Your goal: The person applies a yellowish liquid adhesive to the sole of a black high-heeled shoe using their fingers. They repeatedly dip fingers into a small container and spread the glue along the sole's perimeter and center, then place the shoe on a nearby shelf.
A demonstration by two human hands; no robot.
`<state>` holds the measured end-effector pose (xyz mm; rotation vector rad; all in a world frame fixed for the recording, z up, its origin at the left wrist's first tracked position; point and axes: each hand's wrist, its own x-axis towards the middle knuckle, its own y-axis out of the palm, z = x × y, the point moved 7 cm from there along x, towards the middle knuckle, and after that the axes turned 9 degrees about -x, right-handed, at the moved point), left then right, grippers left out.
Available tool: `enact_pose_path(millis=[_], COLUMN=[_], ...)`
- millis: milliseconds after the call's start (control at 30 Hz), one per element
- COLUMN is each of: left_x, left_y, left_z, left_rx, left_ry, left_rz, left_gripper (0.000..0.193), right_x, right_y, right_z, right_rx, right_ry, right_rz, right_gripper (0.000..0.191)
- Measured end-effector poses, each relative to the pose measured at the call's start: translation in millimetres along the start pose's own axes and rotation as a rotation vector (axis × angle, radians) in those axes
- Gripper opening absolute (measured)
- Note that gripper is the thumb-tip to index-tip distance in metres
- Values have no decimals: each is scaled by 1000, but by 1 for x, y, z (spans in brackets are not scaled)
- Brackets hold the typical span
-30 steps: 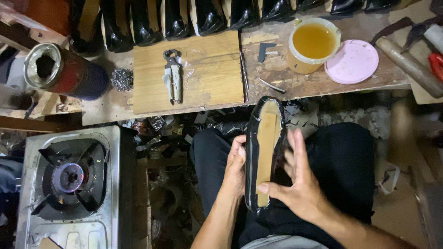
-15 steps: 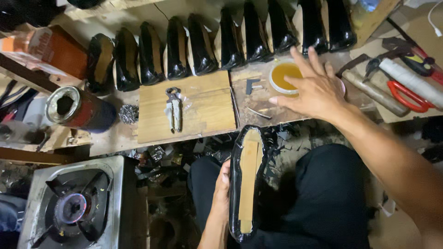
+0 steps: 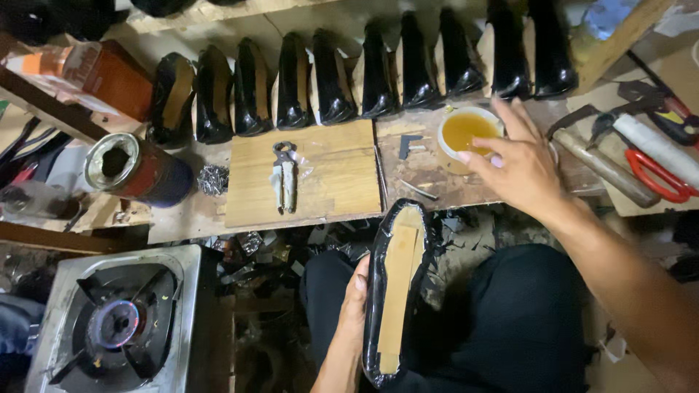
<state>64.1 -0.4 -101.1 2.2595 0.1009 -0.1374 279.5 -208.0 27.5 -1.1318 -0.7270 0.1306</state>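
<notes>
A cluttered wooden workbench [image 3: 342, 193] carries a row of black shoes [image 3: 364, 76], pincers [image 3: 285, 185] on a board, and a lit gas stove [image 3: 116, 327] stands below. The left hand [image 3: 354, 306] clasps a black shoe upper [image 3: 397, 291] on the lap. The right hand [image 3: 518, 164], fingers spread, reaches over the tub of amber glue [image 3: 466, 131], possibly touching its rim.

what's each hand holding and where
Left hand holds the black shoe by its side edge. Right hand holds nothing, reaching over the glue cup.
</notes>
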Motion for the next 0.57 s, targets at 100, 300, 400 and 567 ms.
enact_pose_path(millis=[100,300,400,567], left_x=[5,7,8,14], left_y=[3,17,21,14], left_z=[1,4,4,2], left_rx=[-31,-27,-19,-28], left_ry=[8,-22,-36,-16], left_rz=[45,79,75,24], left_gripper=[91,91,91,89], right_x=[-17,-80,-88,-143], right_y=[-11,-26,-16,-6], right_z=[13,103,109,159], right_rx=[204,899,869,495], right_ry=[78,-99,-55,-303], right_rz=[76,155,173,52], right_gripper=[41,42,49,41])
